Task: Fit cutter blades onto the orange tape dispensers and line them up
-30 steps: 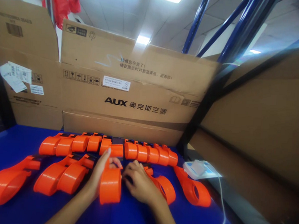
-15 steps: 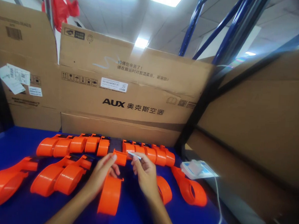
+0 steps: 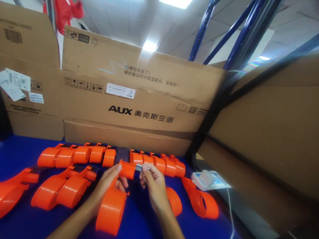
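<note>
My left hand (image 3: 110, 179) grips an orange plastic tape dispenser (image 3: 111, 211) by its narrow upper end, the thumb on top. The dispenser's wide ring hangs below the fingers, above the blue surface. My right hand (image 3: 153, 183) pinches a small, flat silver metal piece (image 3: 139, 167) between thumb and fingers. Its left tip is at the right end of the dispenser's upper part; whether it has entered, I cannot tell. Behind my right wrist lies another orange dispenser (image 3: 175, 202), partly hidden.
Several orange dispensers (image 3: 83, 154) form a row at the back, a dark block (image 3: 122, 156) among them. Others lie at left (image 3: 4, 200) and right (image 3: 205, 204). A white power strip (image 3: 211, 180) with a cable sits at the right edge. Cardboard (image 3: 139, 97) walls the back.
The held dispenser's ring has swung left and slightly down. The metal piece has turned more level and shows more of its face near the dispenser's end.
</note>
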Demonstrator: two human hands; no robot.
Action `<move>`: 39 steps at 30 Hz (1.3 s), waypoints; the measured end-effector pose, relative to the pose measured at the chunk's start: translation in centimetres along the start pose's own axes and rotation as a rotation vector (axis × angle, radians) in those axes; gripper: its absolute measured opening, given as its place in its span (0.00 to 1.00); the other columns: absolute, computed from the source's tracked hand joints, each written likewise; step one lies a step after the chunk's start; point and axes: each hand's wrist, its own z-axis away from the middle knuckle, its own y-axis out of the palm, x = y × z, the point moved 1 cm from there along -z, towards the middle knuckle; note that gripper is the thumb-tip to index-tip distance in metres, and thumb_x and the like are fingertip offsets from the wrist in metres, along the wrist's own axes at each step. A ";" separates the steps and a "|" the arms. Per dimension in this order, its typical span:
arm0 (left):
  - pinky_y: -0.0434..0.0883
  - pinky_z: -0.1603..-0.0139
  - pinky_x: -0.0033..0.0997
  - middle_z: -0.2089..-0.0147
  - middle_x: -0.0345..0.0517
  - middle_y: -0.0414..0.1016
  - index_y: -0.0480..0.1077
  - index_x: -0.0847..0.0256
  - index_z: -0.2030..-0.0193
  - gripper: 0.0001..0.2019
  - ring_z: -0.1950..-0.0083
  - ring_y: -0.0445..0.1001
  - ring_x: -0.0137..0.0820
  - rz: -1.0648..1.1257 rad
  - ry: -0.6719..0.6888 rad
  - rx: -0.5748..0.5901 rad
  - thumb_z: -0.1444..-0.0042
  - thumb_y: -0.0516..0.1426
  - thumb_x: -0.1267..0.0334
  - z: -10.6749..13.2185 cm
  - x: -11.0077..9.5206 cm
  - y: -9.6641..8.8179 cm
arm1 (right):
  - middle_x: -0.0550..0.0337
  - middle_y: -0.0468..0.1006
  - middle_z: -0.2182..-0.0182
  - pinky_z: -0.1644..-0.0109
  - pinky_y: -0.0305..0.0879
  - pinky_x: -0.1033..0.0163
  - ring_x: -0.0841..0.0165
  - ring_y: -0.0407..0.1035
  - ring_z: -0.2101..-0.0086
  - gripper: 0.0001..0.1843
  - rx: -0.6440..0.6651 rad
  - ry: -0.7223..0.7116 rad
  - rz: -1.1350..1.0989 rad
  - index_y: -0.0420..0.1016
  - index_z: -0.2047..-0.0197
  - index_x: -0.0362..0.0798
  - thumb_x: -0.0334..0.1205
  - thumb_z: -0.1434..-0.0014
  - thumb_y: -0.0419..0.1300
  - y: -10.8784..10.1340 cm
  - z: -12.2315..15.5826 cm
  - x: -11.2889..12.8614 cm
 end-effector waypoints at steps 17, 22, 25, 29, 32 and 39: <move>0.61 0.78 0.20 0.75 0.42 0.76 0.70 0.63 0.63 0.23 0.80 0.70 0.24 -0.037 0.166 -0.041 0.43 0.59 0.40 1.1 -1.1 1.2 | 0.65 0.72 0.76 0.78 0.56 0.69 0.74 0.62 0.79 0.17 -0.015 -0.047 0.112 0.76 0.60 0.48 0.54 0.39 0.63 -0.1 0.1 0.4; 0.61 0.78 0.21 0.76 0.41 0.75 0.70 0.62 0.61 0.22 0.79 0.69 0.25 -0.101 0.188 0.004 0.42 0.58 0.41 0.9 -1.0 0.8 | 0.64 0.72 0.76 0.79 0.56 0.69 0.74 0.62 0.79 0.17 0.005 -0.051 0.118 0.75 0.60 0.48 0.55 0.39 0.63 0.0 0.1 0.5; 0.62 0.76 0.22 0.76 0.41 0.75 0.71 0.61 0.60 0.21 0.78 0.70 0.26 -0.167 0.206 0.026 0.41 0.57 0.42 0.9 -1.0 0.8 | 0.63 0.72 0.75 0.78 0.58 0.69 0.74 0.62 0.79 0.16 0.017 -0.058 0.126 0.75 0.62 0.48 0.54 0.39 0.64 0.2 0.3 0.6; 0.64 0.75 0.23 0.76 0.42 0.76 0.71 0.61 0.58 0.21 0.77 0.70 0.28 -0.181 0.205 0.030 0.40 0.56 0.42 1.0 -1.0 0.9 | 0.62 0.73 0.74 0.79 0.58 0.69 0.73 0.62 0.79 0.17 0.020 -0.046 0.112 0.77 0.61 0.48 0.55 0.40 0.64 0.8 0.4 0.7; 0.64 0.75 0.24 0.75 0.42 0.75 0.72 0.61 0.59 0.21 0.77 0.71 0.29 -0.169 0.214 -0.004 0.41 0.58 0.42 0.9 -1.0 0.9 | 0.61 0.74 0.73 0.79 0.56 0.69 0.73 0.61 0.79 0.20 -0.022 -0.046 0.103 0.78 0.56 0.48 0.55 0.42 0.66 1.1 0.3 0.6; 0.66 0.72 0.25 0.74 0.41 0.75 0.70 0.60 0.65 0.19 0.76 0.71 0.28 -0.091 0.247 -0.127 0.42 0.59 0.43 0.5 -0.7 0.5 | 0.64 0.70 0.77 0.77 0.58 0.67 0.73 0.59 0.80 0.16 -0.215 -0.107 0.076 0.79 0.61 0.49 0.53 0.43 0.67 0.5 0.3 0.9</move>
